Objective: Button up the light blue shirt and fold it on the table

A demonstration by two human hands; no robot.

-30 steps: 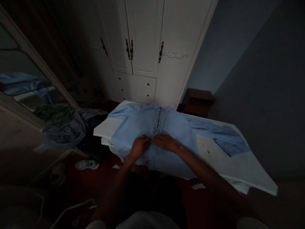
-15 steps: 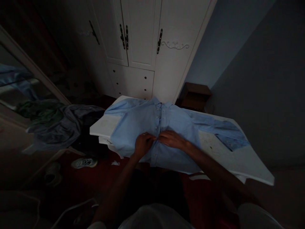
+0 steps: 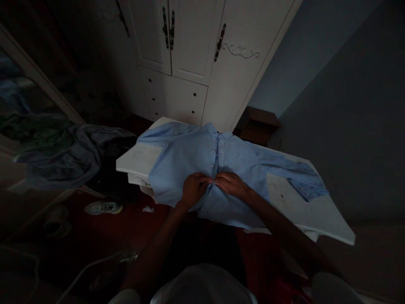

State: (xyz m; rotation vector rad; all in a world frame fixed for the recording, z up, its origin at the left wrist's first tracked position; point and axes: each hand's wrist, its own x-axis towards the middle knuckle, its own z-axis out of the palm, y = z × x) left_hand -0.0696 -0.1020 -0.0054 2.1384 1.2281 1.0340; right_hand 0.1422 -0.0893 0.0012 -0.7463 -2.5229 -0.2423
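Note:
A light blue button-up shirt (image 3: 186, 156) lies front up across a white board-like table (image 3: 139, 158), its collar at the far edge and its sleeves spread to both sides. My left hand (image 3: 194, 188) pinches the front edge of the shirt near the middle of its button line. Close against it, my right hand (image 3: 230, 184) pinches the other front edge, and the fingertips of both hands meet. Above my hands the shirt front gapes a little. Whatever button lies between the fingertips is hidden. The right-hand cuff rests folded on the tabletop.
Behind the table stands a white wardrobe (image 3: 186, 55) with dark handles. Piled clothes (image 3: 72, 156) lie at the left, with a shoe (image 3: 103, 207) on the red floor below. A small brown cabinet (image 3: 259, 124) is at the back right beside the wall.
My view has tilted and shifted slightly. Both hands stay at the shirt's front opening, fingertips together, and the cloth under them is drawn up a little more, with the lower hem shifted.

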